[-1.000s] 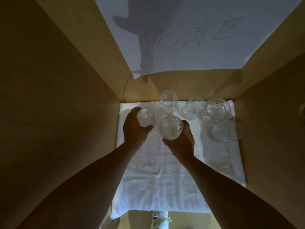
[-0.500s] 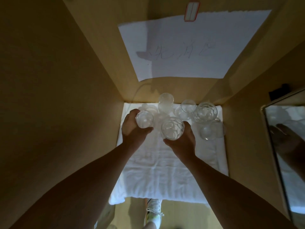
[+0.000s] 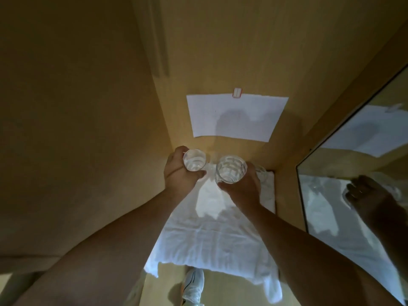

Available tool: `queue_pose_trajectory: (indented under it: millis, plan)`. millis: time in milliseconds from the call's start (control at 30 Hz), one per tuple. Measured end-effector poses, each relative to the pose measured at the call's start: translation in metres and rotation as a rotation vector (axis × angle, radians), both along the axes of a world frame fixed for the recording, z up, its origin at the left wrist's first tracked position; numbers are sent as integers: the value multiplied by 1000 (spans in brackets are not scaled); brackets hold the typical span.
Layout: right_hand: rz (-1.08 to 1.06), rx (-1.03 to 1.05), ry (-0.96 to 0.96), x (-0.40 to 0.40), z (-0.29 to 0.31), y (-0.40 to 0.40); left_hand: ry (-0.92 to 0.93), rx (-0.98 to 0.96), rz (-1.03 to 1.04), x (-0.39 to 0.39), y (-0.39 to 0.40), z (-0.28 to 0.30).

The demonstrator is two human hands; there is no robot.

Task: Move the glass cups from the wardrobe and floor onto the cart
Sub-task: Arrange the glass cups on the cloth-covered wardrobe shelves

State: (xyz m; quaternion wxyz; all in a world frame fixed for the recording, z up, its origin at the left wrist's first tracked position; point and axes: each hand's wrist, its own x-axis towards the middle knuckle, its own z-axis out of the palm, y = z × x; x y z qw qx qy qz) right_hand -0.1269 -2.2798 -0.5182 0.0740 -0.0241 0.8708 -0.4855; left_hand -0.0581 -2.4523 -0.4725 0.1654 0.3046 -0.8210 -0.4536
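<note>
Above the white cloth [image 3: 212, 235], the left hand [image 3: 178, 173] grasps a small clear glass cup [image 3: 194, 159] and the right hand [image 3: 241, 187] a faceted clear glass cup [image 3: 230, 169], both upright, rims toward the camera.

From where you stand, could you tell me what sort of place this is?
Probably inside a wooden wardrobe: tan wood panels close in around a white towel lining the shelf, a paper sheet on the back wall, a mirror beside.

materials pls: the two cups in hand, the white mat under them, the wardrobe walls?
Cup in the left hand, smooth cup: clear glass, see-through with bright glints. Cup in the right hand, faceted cup: also clear glass, with a ribbed or dimpled wall. White mat: soft cloth, probably a towel, wrinkled and matte. Wardrobe walls: tan board, likely laminate; even, matte, no clear grain.
</note>
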Motion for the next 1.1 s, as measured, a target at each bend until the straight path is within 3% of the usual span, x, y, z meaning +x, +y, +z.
queue_pose_trajectory:
  millis: [300,633,900,1100]
  plan:
    - [43,-89,199,28,135,24,97,-1,-12,42,26,125]
    - [62,-187,276,87,266,58,329,27,137,104,65,252]
    - [68,-249,317,137,347,79,536,289,170,146,86,332]
    - [83,-306,381,171,390,94,611,355,115,177,97,375]
